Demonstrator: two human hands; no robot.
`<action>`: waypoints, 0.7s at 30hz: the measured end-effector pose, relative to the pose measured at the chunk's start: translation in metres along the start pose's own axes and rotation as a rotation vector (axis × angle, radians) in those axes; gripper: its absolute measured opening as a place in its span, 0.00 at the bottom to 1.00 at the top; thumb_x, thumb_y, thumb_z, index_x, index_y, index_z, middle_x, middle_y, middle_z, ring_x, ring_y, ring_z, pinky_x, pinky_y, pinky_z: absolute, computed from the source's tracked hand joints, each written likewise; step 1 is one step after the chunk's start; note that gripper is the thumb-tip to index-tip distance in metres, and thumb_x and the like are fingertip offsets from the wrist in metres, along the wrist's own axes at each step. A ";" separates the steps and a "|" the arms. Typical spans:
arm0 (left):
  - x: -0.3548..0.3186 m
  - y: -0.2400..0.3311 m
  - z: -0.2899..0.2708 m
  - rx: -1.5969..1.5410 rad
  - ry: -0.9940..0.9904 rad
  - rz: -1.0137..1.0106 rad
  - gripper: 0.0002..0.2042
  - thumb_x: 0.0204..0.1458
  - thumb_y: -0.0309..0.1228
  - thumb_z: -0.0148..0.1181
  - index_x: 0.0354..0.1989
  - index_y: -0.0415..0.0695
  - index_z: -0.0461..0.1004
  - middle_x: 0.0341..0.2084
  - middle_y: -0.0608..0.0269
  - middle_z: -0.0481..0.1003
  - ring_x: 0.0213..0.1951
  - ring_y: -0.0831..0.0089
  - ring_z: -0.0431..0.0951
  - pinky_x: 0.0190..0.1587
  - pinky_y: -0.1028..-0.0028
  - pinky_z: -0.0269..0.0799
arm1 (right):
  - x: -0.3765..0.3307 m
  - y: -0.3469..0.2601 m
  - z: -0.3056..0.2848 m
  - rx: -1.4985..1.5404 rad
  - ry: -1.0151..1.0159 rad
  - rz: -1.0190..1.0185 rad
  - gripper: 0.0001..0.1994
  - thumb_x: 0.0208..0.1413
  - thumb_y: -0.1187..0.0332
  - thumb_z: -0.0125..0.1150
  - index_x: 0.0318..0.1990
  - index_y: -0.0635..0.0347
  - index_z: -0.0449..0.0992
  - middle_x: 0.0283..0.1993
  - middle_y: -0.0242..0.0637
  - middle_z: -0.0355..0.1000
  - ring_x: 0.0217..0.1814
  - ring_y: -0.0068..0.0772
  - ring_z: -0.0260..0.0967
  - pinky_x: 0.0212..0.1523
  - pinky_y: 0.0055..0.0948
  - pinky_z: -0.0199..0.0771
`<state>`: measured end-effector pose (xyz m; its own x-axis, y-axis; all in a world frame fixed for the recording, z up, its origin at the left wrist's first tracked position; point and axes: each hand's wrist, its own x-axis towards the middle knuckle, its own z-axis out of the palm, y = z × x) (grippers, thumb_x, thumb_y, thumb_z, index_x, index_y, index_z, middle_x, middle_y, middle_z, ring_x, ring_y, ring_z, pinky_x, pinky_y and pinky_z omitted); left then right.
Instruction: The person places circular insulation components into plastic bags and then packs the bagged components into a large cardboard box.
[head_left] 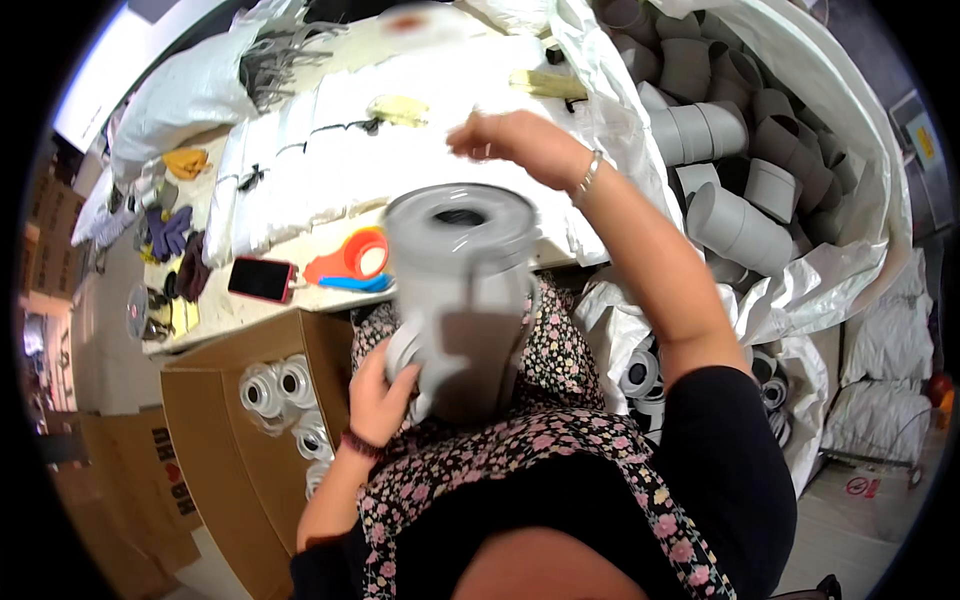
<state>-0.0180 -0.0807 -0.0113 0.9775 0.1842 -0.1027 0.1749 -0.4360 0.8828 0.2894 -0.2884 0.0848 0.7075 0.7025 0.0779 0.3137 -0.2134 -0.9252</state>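
A large grey plastic pipe fitting (pixel 465 290) stands upright at my lap, its wide round top facing up with a dark hole in the middle. My left hand (pixel 378 400) is closed on its lower left side, by a pale ring-shaped part (pixel 404 348). Above and beyond the fitting, my right hand (pixel 515 145) is raised with its fingers curled in, apart from the fitting. Motion blurs those fingers, and whatever they pinch cannot be made out. Near the top edge is a blurred white and red round thing (pixel 423 25).
An open cardboard box (pixel 215 430) with several white and clear fittings is at my left. On the table lie a phone (pixel 262 279), an orange tape holder (pixel 345 262), a blue tool (pixel 355 284) and gloves (pixel 168 232). At right, a white sack (pixel 850 60) holds grey pipe elbows (pixel 740 228).
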 end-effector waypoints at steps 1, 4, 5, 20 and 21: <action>-0.012 -0.007 -0.004 -0.133 0.005 -0.006 0.16 0.53 0.23 0.55 0.51 0.33 0.68 0.36 0.58 0.75 0.34 0.73 0.76 0.39 0.73 0.73 | 0.015 0.026 -0.006 0.276 0.408 -0.078 0.18 0.59 0.58 0.50 0.43 0.66 0.76 0.38 0.47 0.76 0.41 0.37 0.74 0.47 0.31 0.71; -0.050 -0.035 -0.001 -0.498 0.162 -0.128 0.12 0.56 0.21 0.49 0.48 0.33 0.65 0.35 0.60 0.74 0.32 0.75 0.76 0.38 0.75 0.73 | 0.021 0.123 0.029 -0.512 0.219 0.209 0.16 0.60 0.62 0.49 0.47 0.65 0.74 0.46 0.49 0.75 0.46 0.41 0.73 0.50 0.36 0.71; -0.051 -0.038 -0.002 -0.465 0.199 -0.105 0.12 0.56 0.22 0.48 0.48 0.34 0.64 0.35 0.60 0.74 0.32 0.74 0.76 0.38 0.75 0.73 | 0.005 0.109 0.062 -0.748 -0.261 0.134 0.15 0.60 0.63 0.49 0.45 0.63 0.75 0.45 0.48 0.75 0.45 0.43 0.73 0.49 0.37 0.72; 0.020 0.006 -0.044 -0.240 0.234 0.062 0.10 0.56 0.23 0.51 0.46 0.37 0.69 0.42 0.62 0.72 0.43 0.75 0.71 0.50 0.74 0.66 | -0.007 0.169 0.044 0.549 0.513 0.385 0.13 0.62 0.62 0.51 0.42 0.63 0.77 0.42 0.37 0.74 0.41 0.30 0.71 0.46 0.31 0.75; 0.030 0.023 -0.061 -0.138 0.307 0.097 0.09 0.56 0.23 0.50 0.44 0.37 0.70 0.40 0.62 0.73 0.42 0.75 0.72 0.49 0.74 0.67 | -0.013 0.170 0.036 0.794 0.483 0.374 0.13 0.63 0.64 0.50 0.43 0.63 0.76 0.43 0.38 0.74 0.42 0.30 0.71 0.47 0.32 0.75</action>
<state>0.0085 -0.0315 0.0334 0.9041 0.4132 0.1092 0.0446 -0.3453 0.9374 0.3111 -0.3093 -0.0869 0.9109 0.2943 -0.2893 -0.3706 0.2750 -0.8872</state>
